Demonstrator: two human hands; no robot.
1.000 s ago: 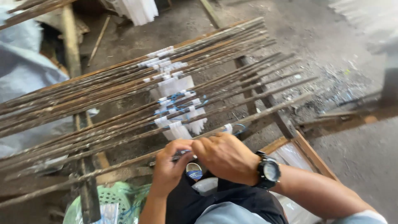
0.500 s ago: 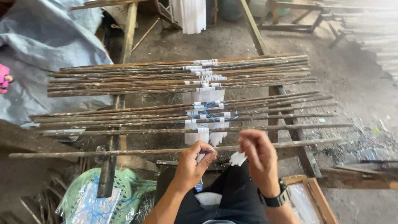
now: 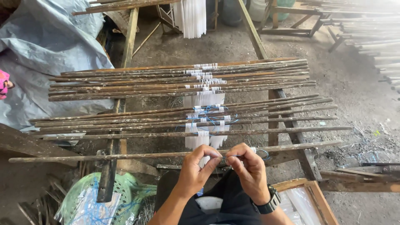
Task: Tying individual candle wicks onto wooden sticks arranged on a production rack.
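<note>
Many long thin wooden sticks (image 3: 179, 81) lie side by side across a wooden frame, with white strips (image 3: 204, 100) hanging from their middles and blue string (image 3: 212, 118) tangled among them. My left hand (image 3: 198, 171) and my right hand (image 3: 248, 171) meet at the nearest stick (image 3: 104, 157), fingertips pinched together on something small at it. A loop of blue string (image 3: 263, 153) shows just right of my right hand. A black watch (image 3: 271, 202) sits on my right wrist.
A green plastic basket (image 3: 89, 198) with clear bags and blue string sits at lower left. A wooden box (image 3: 310, 200) with clear plastic is at lower right. A grey-blue tarp (image 3: 46, 50) lies at left. More white strips (image 3: 191, 16) hang at the top, with other racks beyond.
My view has steadied and come closer. My hands, apart half a second ago with a white piece in the right one, have come together at the nearest stick.
</note>
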